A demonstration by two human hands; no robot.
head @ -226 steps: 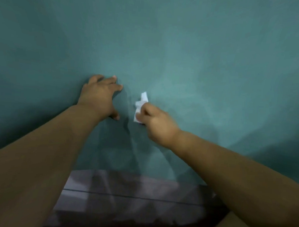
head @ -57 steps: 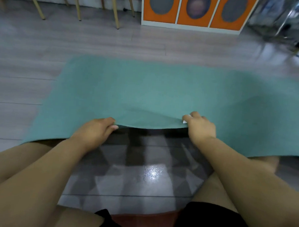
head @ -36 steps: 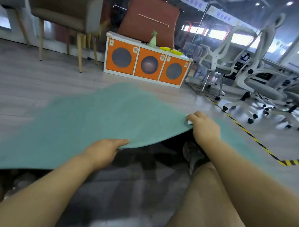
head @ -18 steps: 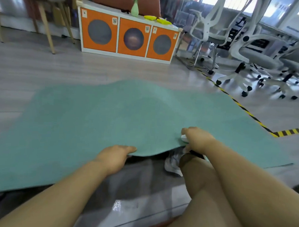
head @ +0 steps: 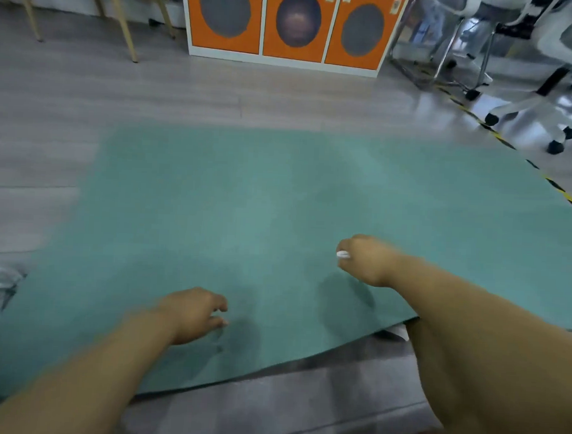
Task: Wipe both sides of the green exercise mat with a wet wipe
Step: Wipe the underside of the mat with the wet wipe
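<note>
The mat (head: 278, 216) lies spread on the floor (head: 87, 86), near edge rippled, so likely thin, limp and light; best taken along that edge; the left hand (head: 192, 314) hovers over it, fingers loosely curled and empty; the right hand (head: 366, 258) pinches the wipe (head: 342, 254).

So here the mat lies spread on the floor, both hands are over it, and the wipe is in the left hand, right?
Not quite. In the head view the wipe is in the right hand; the left hand holds nothing. The mat does lie spread on the floor, both hands over it.
</note>
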